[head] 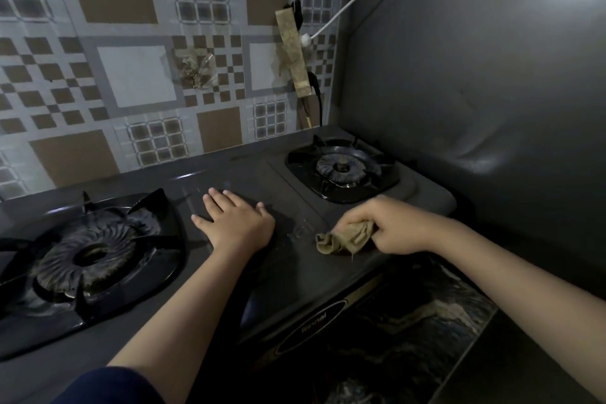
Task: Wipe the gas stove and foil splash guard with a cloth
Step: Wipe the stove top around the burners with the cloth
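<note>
Dark grey metal stove: the two-burner gas stove (229,275) fills the lower head view, its flat centre panel bare between the burners.
Left burner: black ridged ring (88,254) under a black pan support, near the left edge.
Right burner: smaller black ring (342,167), further back toward the corner.
Left hand (234,223): lies palm-down on the centre panel, fingers spread flat, gripping nothing.
Right hand (392,228): fingers curled tight around a crumpled tan cloth (344,238), which touches the stove top just right of the left hand.
Splash guard: dull silver foil sheet (475,75) stands upright along the stove's right side.
Back wall: brown and grey patterned tiles (131,59).
</note>
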